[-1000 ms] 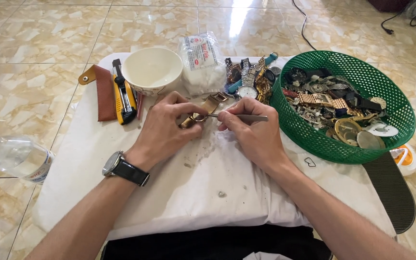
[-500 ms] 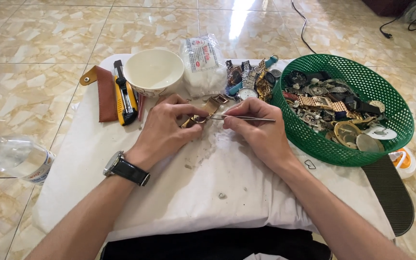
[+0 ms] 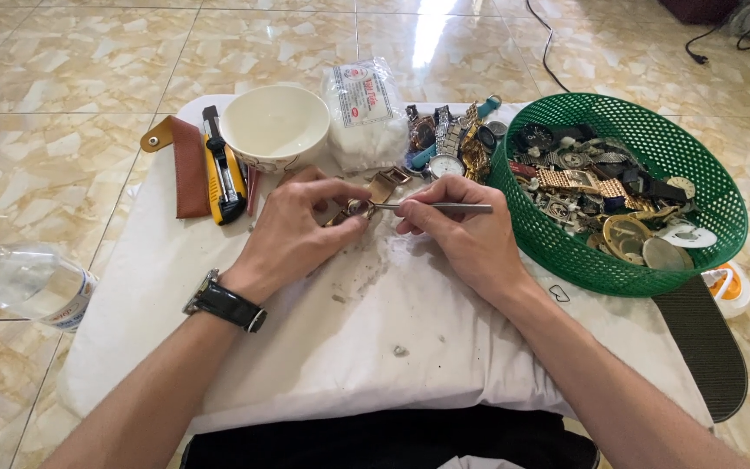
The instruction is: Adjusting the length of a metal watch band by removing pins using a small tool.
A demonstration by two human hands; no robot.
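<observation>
My left hand (image 3: 292,227) pinches a small watch (image 3: 359,208) with a gold-brown band (image 3: 384,183) over a white cloth (image 3: 349,330). A black wristwatch (image 3: 223,304) sits on that wrist. My right hand (image 3: 462,233) grips a thin metal tool (image 3: 440,208) like a pen. The tool's tip touches the watch case between my left fingers. Grey dirt specks lie on the cloth just below the hands.
A white bowl (image 3: 275,126), a yellow-black utility knife (image 3: 223,169), a brown leather strap (image 3: 186,165) and a bag of cotton (image 3: 365,113) lie behind. A green mesh basket (image 3: 653,130) of watch parts stands right, loose watches (image 3: 444,143) beside it. A plastic bottle (image 3: 23,282) lies left.
Both hands stay in place on the cloth. The tool tip has shifted slightly against the watch; the view has shifted slightly.
</observation>
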